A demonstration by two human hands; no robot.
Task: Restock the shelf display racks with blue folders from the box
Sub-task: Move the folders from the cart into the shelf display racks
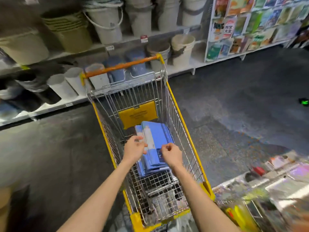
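Observation:
A stack of blue folders (156,139) with a white strip lies in the basket of a yellow-framed wire shopping cart (179,118). Both my arms reach down into the cart from its near end. My left hand (134,148) is over the left side of the stack, its loosely curled fingers touching the top folder by the white strip. My right hand (171,154) hovers over the stack's near right corner. Its fingers are curled and its thumb is against the forefinger. Motion blur hides whether it pinches the folder's edge.
The cart's orange handle (122,65) points at shelves of stacked buckets (107,22) and bins. A rack of colourful booklets (250,25) stands at the far right. A cluttered display (267,190) sits close on my right. Dark floor lies on both sides.

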